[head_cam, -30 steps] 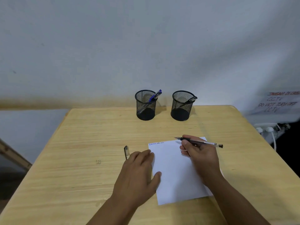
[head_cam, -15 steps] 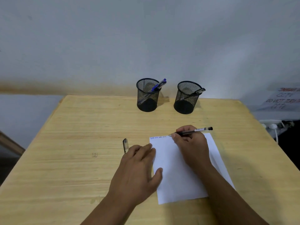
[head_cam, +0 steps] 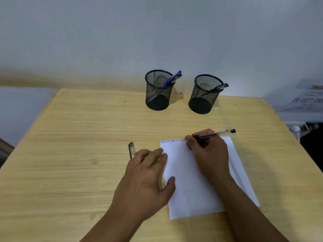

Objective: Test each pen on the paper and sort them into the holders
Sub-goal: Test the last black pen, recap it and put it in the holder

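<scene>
Pale grey wall is seen behind a light wooden table (head_cam: pixel 73 154), whose far edge carries two black mesh holders. A white sheet of paper (head_cam: pixel 194 186) lies toward the near right of the table, with small scribbles along its far edge. The left hand (head_cam: pixel 148 177) is laid flat with straight fingers, its fingertips and thumb pressing the paper's left edge. The right hand (head_cam: pixel 208 154) is curled round a black pen (head_cam: pixel 211 135), whose tip is set on the paper's far edge beside the scribbles. The left holder (head_cam: pixel 158 91) contains a blue pen (head_cam: pixel 172 79); the right holder (head_cam: pixel 203 95) contains a black-capped pen (head_cam: pixel 221 87). A pen cap (head_cam: pixel 131 150) lies just left of the left hand's fingertips.
</scene>
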### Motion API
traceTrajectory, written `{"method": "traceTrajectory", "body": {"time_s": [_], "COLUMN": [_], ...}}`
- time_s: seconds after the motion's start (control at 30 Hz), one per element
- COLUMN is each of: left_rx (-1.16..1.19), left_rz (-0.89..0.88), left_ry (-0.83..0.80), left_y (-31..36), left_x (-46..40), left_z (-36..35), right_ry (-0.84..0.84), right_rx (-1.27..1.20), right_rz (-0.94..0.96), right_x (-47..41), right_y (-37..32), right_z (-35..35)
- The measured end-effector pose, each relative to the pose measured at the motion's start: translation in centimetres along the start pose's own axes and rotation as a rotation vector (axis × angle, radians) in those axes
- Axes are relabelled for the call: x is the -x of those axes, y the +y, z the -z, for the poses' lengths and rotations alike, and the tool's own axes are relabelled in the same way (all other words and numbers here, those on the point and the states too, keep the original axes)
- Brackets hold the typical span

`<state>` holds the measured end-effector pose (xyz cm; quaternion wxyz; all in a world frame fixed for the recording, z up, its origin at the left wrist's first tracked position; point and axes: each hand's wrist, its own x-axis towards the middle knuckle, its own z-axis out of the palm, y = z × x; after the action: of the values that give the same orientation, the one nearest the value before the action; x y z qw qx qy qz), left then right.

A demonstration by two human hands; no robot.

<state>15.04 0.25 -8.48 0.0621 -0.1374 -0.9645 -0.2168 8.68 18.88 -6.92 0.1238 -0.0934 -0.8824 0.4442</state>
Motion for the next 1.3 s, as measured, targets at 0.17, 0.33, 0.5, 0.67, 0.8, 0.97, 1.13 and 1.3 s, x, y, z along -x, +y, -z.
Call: {"method": "traceTrajectory", "body": {"time_s": [0.17, 0.33, 0.5, 0.67, 0.8, 0.97, 1.13, 1.3], "left_rx": [0.008, 0.010, 0.020, 0.018, 0.023, 0.031, 0.033, 0.024], "left_rz": [-0.009, -0.007, -0.011, -0.007, -0.006, 0.001, 0.002, 0.002], "left_ry": [0.022, 0.026, 0.039, 0.045, 0.054, 0.058, 0.056, 0.045], "left_y": [0.09, 0.05, 0.05, 0.07, 0.10, 0.13, 0.10, 0.07], "left_x": [0.03, 0.00, -0.03, 0.01, 0.02, 0.01, 0.02, 0.03], "left_z": [0.03, -0.03, -0.09, -0.08, -0.11, -0.17, -0.10, -0.10], "right_ry": [-0.008, -0.020, -0.015, -0.033, -0.040, -0.023, -0.028, -0.007], "right_rx": [-0.004, -0.014, -0.010, 0.017, 0.009, -0.014, 0.003, -0.008], "right_rz": [-0.007, 0.017, 0.006, -0.010, -0.008, -0.020, -0.010, -0.017], "right_x": [0.04, 0.24, 0.09, 0.13, 0.13, 0.07, 0.14, 0.14], "right_y": [-0.13, -0.18, -0.33, -0.34, -0.38, -0.46, -0.46, -0.53], "right_z": [-0.16, -0.22, -0.25, -0.24, -0.10, -0.08, -0.22, -0.11]}}
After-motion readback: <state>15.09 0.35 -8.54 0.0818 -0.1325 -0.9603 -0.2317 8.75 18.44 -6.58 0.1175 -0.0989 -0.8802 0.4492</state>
